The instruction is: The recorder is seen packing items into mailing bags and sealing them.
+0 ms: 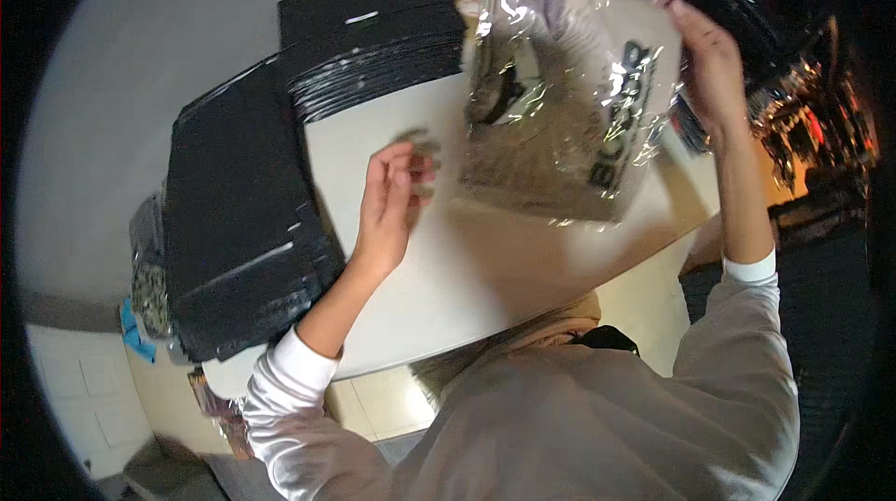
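My right hand (714,67) pinches the upper right edge of a clear plastic packet (569,99). The packet is held up tilted over the white table (425,291), and its glossy film reflects light. Through the film show beige and brown tones, with dark lettering along one side. My left hand (397,188) is over the table, left of the packet and apart from it. Its fingers are loosely curled and slightly spread, with nothing visible in them; the fingertips are a little blurred. Near that hand lie two stacks of flat black packages, one to the left (238,207) and one farther back (373,34).
Beyond the left stack sits a clear bag (149,291) with greenish contents. A blue item (137,333) lies near the floor. On the right are shiny, crumpled-looking packets (812,118) and a dark bulky thing (747,1). Pale floor tiles (378,403) show below the table edge.
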Tool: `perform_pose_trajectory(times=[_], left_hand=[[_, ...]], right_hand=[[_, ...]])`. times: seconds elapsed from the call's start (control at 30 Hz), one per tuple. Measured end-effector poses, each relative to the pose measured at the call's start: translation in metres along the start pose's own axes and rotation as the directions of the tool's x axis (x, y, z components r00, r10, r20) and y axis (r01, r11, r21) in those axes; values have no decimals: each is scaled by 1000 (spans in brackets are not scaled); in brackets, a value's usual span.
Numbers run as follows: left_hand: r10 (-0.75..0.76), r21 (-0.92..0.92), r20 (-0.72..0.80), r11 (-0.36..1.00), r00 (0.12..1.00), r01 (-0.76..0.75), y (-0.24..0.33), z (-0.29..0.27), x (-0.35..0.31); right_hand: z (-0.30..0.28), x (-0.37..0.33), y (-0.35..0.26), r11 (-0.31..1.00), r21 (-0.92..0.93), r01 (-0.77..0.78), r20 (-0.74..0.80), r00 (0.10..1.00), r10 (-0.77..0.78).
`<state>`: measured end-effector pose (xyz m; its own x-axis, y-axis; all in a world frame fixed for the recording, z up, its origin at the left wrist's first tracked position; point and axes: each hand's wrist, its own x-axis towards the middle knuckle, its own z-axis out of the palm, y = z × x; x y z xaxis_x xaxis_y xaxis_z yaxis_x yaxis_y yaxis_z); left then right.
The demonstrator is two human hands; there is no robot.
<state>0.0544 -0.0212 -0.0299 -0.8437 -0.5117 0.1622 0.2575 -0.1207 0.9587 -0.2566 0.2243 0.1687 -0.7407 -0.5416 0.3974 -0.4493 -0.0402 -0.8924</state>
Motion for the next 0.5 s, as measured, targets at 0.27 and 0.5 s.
perform_pose_trajectory(times=[0.27, 0.5], left_hand=[[79, 213, -166, 976, 983, -43, -3, -25, 16], [58, 846, 269, 462, 961, -265, 12, -2, -6]], right_hand=[[88, -64, 99, 526, -770, 361, 464, 883, 72], [151, -87, 103, 578, -320, 751, 853, 493, -169]])
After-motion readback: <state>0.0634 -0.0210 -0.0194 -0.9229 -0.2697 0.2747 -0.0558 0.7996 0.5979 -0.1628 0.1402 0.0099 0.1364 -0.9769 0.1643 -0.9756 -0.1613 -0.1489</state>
